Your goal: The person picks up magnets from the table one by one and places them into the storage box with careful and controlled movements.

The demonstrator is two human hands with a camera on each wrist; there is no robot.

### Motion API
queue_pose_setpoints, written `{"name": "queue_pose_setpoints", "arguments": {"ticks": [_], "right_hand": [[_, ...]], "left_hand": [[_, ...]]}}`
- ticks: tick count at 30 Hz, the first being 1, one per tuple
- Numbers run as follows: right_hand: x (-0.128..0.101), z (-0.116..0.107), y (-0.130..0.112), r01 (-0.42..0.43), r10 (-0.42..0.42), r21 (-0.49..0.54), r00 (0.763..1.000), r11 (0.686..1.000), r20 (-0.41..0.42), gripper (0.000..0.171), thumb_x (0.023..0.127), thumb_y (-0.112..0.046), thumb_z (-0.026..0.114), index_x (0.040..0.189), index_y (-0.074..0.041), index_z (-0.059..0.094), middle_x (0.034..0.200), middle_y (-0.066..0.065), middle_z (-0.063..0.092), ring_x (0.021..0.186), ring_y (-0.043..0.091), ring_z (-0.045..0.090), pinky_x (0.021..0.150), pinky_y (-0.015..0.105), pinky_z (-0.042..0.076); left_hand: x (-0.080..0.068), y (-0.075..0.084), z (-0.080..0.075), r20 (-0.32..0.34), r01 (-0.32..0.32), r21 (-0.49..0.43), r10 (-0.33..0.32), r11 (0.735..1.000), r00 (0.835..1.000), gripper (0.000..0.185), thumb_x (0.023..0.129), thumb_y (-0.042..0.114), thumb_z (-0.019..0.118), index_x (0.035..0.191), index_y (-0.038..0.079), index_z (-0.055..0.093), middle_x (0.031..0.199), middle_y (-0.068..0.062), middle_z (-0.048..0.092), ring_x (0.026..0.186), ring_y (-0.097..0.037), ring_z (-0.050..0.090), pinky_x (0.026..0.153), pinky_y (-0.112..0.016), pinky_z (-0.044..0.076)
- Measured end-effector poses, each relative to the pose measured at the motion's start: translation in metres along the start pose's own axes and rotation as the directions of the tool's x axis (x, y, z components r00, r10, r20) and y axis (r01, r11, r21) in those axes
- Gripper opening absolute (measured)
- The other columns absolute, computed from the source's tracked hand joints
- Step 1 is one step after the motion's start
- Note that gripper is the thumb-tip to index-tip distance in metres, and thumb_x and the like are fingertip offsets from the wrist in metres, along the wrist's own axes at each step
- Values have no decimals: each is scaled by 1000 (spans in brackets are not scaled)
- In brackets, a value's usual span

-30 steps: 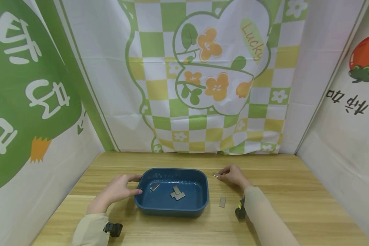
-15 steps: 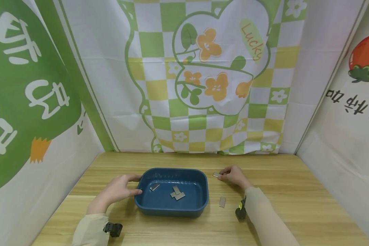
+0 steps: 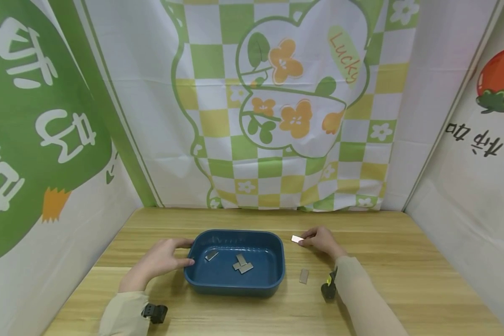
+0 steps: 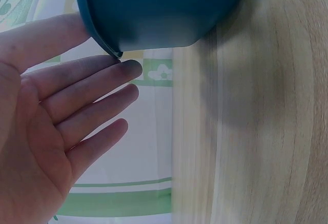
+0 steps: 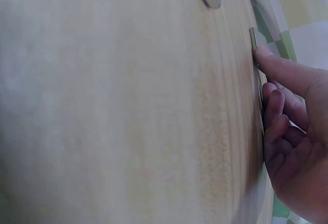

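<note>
Left hand (image 3: pixel 159 261) lies flat against the left end of the blue tub (image 3: pixel 235 287), fingers (image 4: pixel 97 83) straight and spread along its wall and rim, gripping nothing; looks like a brace so the tub doesn't slide on the bench (image 3: pixel 403 261). Right hand (image 3: pixel 321 241) sits on the bench just past the tub's right far corner, fingers (image 5: pixel 287 75) curled, one fingertip pressed on the edge of a small metal plate (image 3: pixel 297 239). The plate catches light in the head view and seems tipped up on its edge against the fingertip in the right wrist view (whether the thumb is under it, cannot tell), probably levered up because a thin flat piece is hard to pick off wood. A second metal plate (image 3: pixel 304 276) lies flat on the bench between the tub and the right forearm, apart from both. Inside the tub: one plate (image 3: pixel 212 255) near the left wall, a few overlapping plates (image 3: pixel 242 264) mid-floor. Printed cloth backdrop (image 3: pixel 285 107) hangs behind.
</note>
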State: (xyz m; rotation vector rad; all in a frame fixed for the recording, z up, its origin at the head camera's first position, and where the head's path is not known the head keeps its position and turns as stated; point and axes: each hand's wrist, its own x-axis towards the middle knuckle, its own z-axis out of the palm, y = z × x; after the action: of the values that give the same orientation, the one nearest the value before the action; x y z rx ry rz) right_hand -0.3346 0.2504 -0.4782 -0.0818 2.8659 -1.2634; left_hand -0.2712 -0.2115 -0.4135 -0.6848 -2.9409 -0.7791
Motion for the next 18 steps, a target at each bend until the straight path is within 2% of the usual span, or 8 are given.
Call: {"name": "queue_pose_setpoints", "arguments": {"ticks": [3,11,18], "right_hand": [[0,0,1,-4,4,3,1000,1000,6,20,77,-22,78,91,-9,75,108,10,70,91,19,61,80,36,51],[-1,-1,2,-18,18,21,1000,1000,12,19,78,-22,78,92,-8,75,108,10,69,87,19,60,75,31,50],[-3,-2,1,-6,6,8,1000,1000,16,20,78,-25,78,90,-9,75,107,9,69,89,19,60,78,33,50]], "left_hand": [[0,0,0,1,0,0,0,1000,1000,53,79,30,76,124,6,61,120,-13,66,115,-36,58,96,-56,45],[0,0,0,-6,-6,0,6,1000,1000,53,79,30,76,124,5,62,120,-13,66,115,-36,58,96,-57,44],[0,0,0,-1,-1,-14,1,1000,1000,53,79,29,76,124,6,61,120,-13,65,115,-37,58,96,-57,44]]}}
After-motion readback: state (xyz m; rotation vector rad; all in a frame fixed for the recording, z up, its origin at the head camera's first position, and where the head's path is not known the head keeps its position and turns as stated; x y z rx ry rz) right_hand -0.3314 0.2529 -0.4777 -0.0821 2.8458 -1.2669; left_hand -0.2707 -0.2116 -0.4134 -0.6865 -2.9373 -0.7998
